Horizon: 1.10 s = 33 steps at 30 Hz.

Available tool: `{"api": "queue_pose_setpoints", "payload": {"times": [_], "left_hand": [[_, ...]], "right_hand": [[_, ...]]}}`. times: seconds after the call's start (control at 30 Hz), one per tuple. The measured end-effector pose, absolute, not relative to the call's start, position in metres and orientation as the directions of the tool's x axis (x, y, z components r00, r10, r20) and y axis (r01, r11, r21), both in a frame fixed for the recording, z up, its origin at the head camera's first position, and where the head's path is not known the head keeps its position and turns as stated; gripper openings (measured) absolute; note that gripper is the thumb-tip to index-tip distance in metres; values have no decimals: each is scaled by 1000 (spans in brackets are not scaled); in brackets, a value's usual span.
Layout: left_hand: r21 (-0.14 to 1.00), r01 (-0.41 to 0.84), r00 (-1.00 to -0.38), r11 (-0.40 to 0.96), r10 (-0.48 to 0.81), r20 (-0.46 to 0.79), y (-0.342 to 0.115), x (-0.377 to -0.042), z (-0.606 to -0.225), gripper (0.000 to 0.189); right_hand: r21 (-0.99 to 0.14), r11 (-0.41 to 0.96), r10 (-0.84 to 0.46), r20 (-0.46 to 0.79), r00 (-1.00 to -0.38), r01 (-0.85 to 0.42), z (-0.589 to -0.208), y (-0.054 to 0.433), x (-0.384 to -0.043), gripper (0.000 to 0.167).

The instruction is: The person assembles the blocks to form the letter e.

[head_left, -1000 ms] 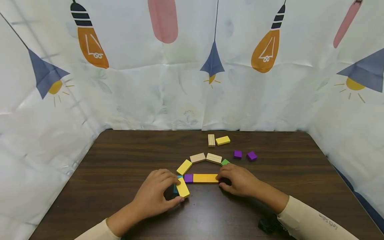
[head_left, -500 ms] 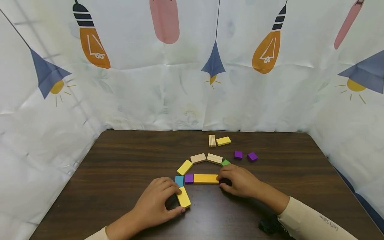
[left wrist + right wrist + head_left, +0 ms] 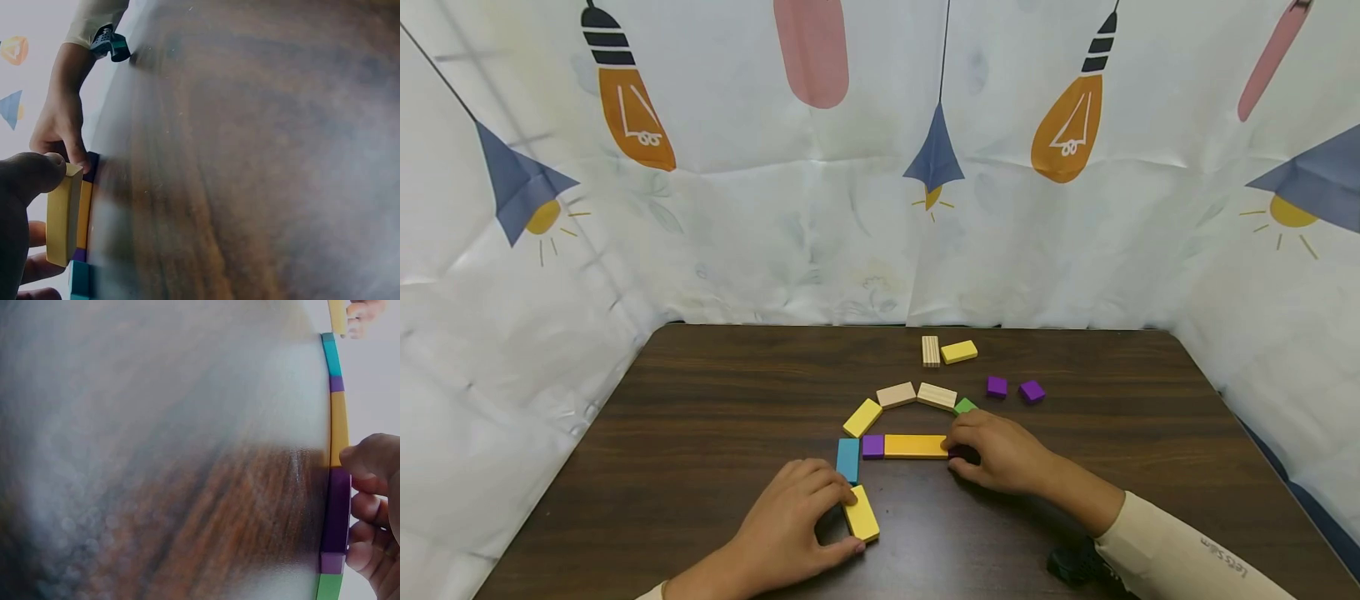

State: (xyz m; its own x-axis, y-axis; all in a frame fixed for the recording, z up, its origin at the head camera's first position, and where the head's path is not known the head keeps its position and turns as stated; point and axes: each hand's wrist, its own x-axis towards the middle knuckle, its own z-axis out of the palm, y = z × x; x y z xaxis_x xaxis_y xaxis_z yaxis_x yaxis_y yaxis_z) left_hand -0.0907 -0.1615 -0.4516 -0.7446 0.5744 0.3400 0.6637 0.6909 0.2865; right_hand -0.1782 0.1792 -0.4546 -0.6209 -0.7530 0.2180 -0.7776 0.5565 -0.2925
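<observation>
My left hand point(image 3: 790, 525) pinches a yellow block point(image 3: 862, 514) between thumb and fingers, just on the near side of a teal block point(image 3: 847, 460). In the left wrist view, the yellow block point(image 3: 59, 219) stands out from the thumb. My right hand point(image 3: 1000, 450) lies over the right end of the orange block point(image 3: 915, 447). In the right wrist view, its thumb is at the joint between orange and a long purple block point(image 3: 337, 509), fingers curled close beside the purple one; I cannot tell whether they grip it. A small purple block point(image 3: 873, 447) touches the orange block's left end.
A yellow block point(image 3: 862, 417), two wooden blocks point(image 3: 896, 395) and a green block point(image 3: 966, 406) form an arch behind. Farther back lie a wooden block point(image 3: 930, 352), a yellow block point(image 3: 958, 352) and two purple blocks point(image 3: 997, 387). All are on the dark table point(image 3: 737, 375).
My left hand has moved toward me with the yellow block, off the teal block, which now shows whole. My right hand has stayed in place.
</observation>
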Motion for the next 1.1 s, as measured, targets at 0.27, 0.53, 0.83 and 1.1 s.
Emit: {"api": "queue_pose_setpoints", "payload": {"times": [0.27,0.53,0.83,1.1], "left_hand": [[265,672,-736,691,586,338,-163,-87,-454,42],[236,665,-743,708,599,297,-164,-85,-457,46],[151,678,-720,719,610,330,-165,-86,-456,49],[136,666,-731,733,606,313,-165,-88,-454,47]], "right_hand": [[-283,554,-754,229,-616,-783,-454,180,-178,20],[-284,557,-751,229,-619,-781,-454,179,-178,19],[-281,546,-755,243,-609,-789,-454,180,-178,19],[-284,540,-756,251,-605,-793,-454,180,-178,18]]}}
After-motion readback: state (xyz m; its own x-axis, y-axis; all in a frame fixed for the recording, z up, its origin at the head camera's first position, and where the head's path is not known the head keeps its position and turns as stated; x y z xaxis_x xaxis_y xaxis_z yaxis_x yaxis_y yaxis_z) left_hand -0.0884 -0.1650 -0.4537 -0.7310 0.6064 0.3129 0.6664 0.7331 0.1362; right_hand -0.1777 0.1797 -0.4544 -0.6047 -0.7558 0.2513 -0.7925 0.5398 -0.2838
